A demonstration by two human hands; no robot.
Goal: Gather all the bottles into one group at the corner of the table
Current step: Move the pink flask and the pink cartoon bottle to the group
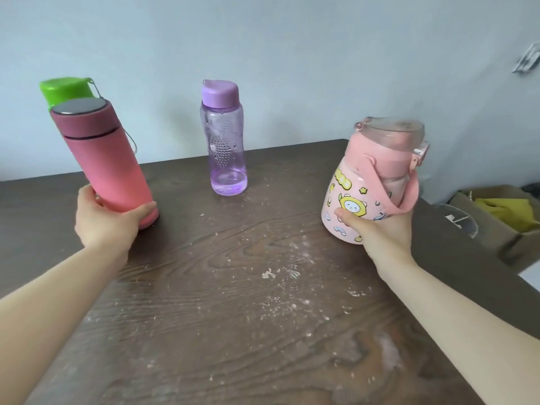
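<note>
My left hand (108,220) grips the base of a tall pink flask (102,153) with a grey lid, tilted left, its bottom edge at the table. Behind the flask a green-capped bottle (62,89) shows only its cap. A clear purple bottle (225,141) with a purple cap stands upright near the table's far edge, untouched. My right hand (380,229) holds a squat pink cartoon-printed bottle (371,182) with a strap and clear lid, lifted off the table near the right edge.
The dark wooden table (233,287) is dusted with white specks. Its far edge meets a pale wall. Off the right side sits a cardboard box (496,217) with yellow contents and a clear plastic item beside it.
</note>
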